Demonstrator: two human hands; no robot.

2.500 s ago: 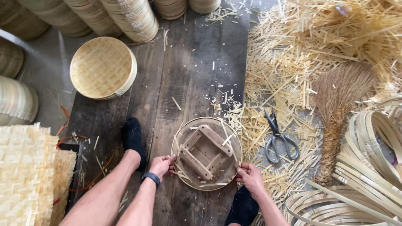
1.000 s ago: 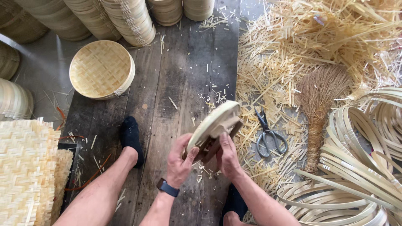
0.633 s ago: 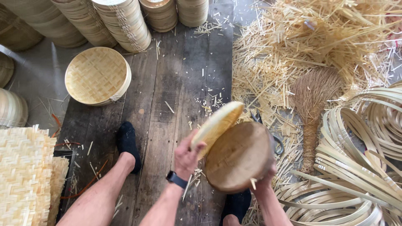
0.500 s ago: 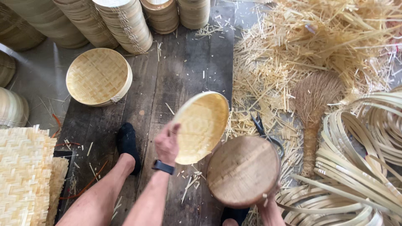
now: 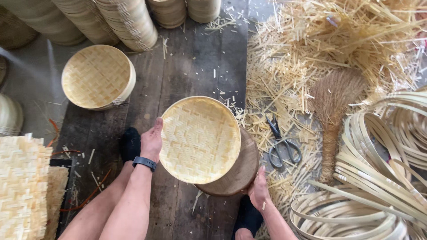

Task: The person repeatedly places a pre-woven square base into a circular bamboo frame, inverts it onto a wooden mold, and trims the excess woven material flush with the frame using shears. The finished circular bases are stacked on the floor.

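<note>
Bare arms — dark wristband (image 5: pixel 144 163) — black socks (image 5: pixel 130 144).

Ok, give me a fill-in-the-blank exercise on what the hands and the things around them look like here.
1. The left hand holds the woven bamboo lid by its ____ edge.
2. The right hand grips the round ____ mould under the lid.
3. The scissors lie on the straw beside a ____.
4. The left wrist wears a ____ watch.

Missing words: left; wooden; brush; black

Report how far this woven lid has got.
Done: the woven lid looks complete, rim on; more finished ones lie stacked. In hand: left hand holds the lid, right hand the wooden mold. Left: woven mats and hoops wait unused.
</note>
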